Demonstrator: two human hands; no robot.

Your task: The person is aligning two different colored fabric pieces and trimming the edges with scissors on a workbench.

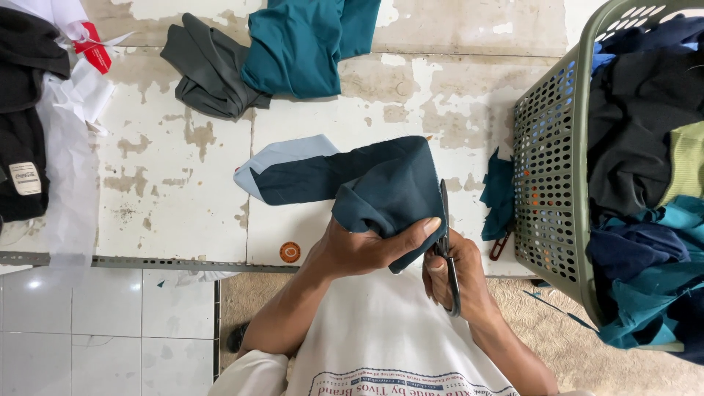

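Left hand (367, 246) pinched folded dark teal fabric piece (381, 187); right hand (458, 275) gripped black scissors (446, 246), blades upright along cloth's right edge

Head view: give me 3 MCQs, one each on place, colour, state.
1. Where does the perforated basket stand?
A. right of the hands
B. left of the hands
C. under the table

2. What colour is the fabric piece in the left hand?
A. red
B. dark teal
C. yellow

3. What does the right hand grip?
A. nothing
B. a pen
C. scissors

Key: 1 A, it fills the right edge; 2 B, dark teal folds show above the thumb; 3 C, fingers sit in the handles, blades beside the cloth.
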